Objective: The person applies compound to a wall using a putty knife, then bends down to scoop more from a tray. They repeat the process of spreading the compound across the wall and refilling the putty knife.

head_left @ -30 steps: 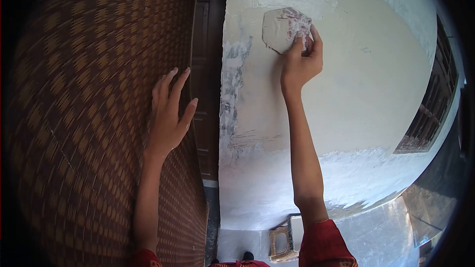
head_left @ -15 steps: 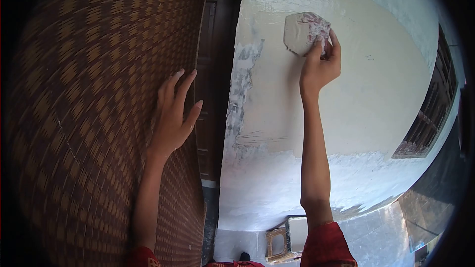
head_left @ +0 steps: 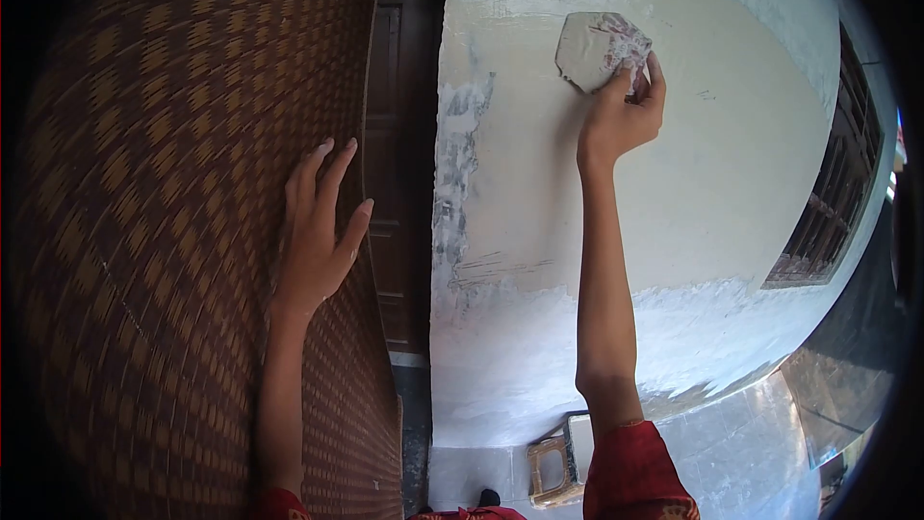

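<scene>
My right hand [head_left: 624, 117] pinches a flat, many-sided putty scraper [head_left: 589, 50] by its lower right corner. Pale putty with reddish streaks coats the scraper, which lies over the upper part of the cream-coated wall [head_left: 683, 173]. To the left, my left hand [head_left: 316, 217] has its fingers spread, resting along the woven brown panel [head_left: 183, 231] near its right edge. Nothing is in that hand.
A dark doorway [head_left: 399, 154] runs between the woven panel and the wall's rough, chipped edge [head_left: 452, 173]. A barred window [head_left: 828, 183] is at the right. Below, a wooden-framed stool or chair [head_left: 551, 472] stands on the grey tiled floor [head_left: 727, 443].
My right hand has moved the scraper slightly up along the wall. The whole view has shifted a little, so the panel, doorway and left hand appear further left.
</scene>
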A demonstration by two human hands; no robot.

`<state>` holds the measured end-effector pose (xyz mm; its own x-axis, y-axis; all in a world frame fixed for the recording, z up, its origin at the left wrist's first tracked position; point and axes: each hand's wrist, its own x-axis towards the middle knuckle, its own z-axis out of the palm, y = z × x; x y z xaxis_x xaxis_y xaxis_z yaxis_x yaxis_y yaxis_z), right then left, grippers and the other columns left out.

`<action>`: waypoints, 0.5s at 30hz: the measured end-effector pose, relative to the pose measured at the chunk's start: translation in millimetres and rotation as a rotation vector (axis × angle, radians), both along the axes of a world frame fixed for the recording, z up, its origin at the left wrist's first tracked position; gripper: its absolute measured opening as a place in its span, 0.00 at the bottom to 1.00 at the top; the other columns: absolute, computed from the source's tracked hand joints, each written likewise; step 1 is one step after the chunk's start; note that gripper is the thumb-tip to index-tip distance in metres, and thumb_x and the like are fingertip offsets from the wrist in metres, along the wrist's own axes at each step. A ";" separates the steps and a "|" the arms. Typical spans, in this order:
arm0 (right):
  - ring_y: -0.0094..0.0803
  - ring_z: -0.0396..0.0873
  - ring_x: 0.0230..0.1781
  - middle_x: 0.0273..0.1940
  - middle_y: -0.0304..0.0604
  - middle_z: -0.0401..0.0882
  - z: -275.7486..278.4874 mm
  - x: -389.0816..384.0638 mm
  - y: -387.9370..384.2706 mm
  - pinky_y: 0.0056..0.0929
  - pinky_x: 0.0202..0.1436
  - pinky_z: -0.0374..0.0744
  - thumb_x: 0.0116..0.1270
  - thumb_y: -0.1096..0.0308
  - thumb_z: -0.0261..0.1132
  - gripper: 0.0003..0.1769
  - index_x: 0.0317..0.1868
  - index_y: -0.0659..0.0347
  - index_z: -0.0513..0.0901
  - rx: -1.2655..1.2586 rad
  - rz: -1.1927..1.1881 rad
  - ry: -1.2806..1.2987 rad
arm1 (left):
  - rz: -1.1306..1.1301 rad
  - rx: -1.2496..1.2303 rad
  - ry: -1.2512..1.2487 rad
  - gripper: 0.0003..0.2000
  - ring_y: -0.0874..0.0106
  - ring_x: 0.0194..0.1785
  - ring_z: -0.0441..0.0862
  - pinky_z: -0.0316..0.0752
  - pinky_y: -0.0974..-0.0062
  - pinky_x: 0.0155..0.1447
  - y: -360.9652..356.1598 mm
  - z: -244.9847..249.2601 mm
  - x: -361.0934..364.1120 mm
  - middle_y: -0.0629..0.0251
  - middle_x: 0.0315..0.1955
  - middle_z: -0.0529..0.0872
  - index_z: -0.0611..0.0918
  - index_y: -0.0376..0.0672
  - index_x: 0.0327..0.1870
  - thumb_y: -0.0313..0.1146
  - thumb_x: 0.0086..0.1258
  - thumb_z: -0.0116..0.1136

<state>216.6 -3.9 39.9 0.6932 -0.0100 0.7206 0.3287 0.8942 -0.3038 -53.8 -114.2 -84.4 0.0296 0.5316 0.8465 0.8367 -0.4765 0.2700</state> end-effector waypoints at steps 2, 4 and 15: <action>0.29 0.83 0.39 0.46 0.52 0.86 -1.1 -1.8 -6.6 0.27 0.46 0.80 0.69 0.75 0.60 0.19 0.60 0.68 0.78 0.035 0.086 -0.014 | -0.004 0.001 -0.008 0.29 0.55 0.77 0.51 0.51 0.53 0.78 3.0 0.8 -0.2 0.56 0.75 0.56 0.62 0.49 0.76 0.38 0.76 0.54; 0.25 0.82 0.38 0.45 0.51 0.86 -10.4 -16.8 -7.1 0.24 0.44 0.79 0.68 0.75 0.60 0.19 0.60 0.68 0.78 0.031 0.228 -0.100 | -0.012 0.005 0.008 0.28 0.52 0.77 0.51 0.52 0.49 0.77 8.7 -1.1 1.4 0.54 0.74 0.57 0.62 0.51 0.76 0.43 0.77 0.52; 0.30 0.83 0.38 0.42 0.50 0.86 -10.8 24.9 3.1 0.27 0.45 0.79 0.68 0.73 0.61 0.19 0.60 0.67 0.79 -0.001 0.001 -0.100 | -0.032 0.005 0.016 0.28 0.56 0.77 0.51 0.50 0.52 0.78 5.1 0.0 0.3 0.56 0.75 0.56 0.62 0.49 0.76 0.39 0.77 0.53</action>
